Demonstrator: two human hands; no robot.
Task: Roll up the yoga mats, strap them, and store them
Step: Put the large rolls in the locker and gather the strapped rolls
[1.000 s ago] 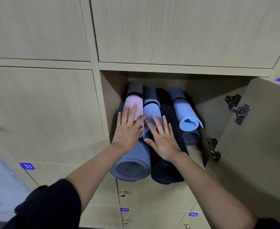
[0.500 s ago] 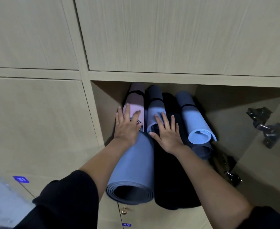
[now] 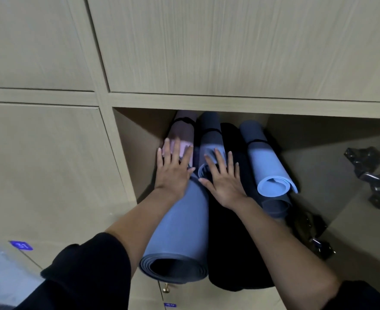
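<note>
Several rolled yoga mats lie in an open wooden locker compartment (image 3: 139, 139). A large blue mat (image 3: 182, 233) and a black mat (image 3: 231, 249) stick out of the front. On top lie a pink mat (image 3: 183, 133), a strapped blue-grey mat (image 3: 211, 137) and a light blue strapped mat (image 3: 267, 168) over a darker blue roll (image 3: 276, 205). My left hand (image 3: 173, 173) presses flat on the big blue mat at the pink mat's end. My right hand (image 3: 226, 181) lies flat, fingers spread, on the black mat against the blue-grey roll.
The compartment's door (image 3: 363, 231) hangs open on the right, with dark metal hinges (image 3: 372, 175) on its inner face. Closed locker doors surround the opening, with small brass knobs (image 3: 166, 288) and blue number tags (image 3: 21, 245) below. Grey floor shows at bottom left.
Both hands have pushed forward with the mats deeper into the compartment. The view has come closer and tilted up, so the blue and black rolls loom larger.
</note>
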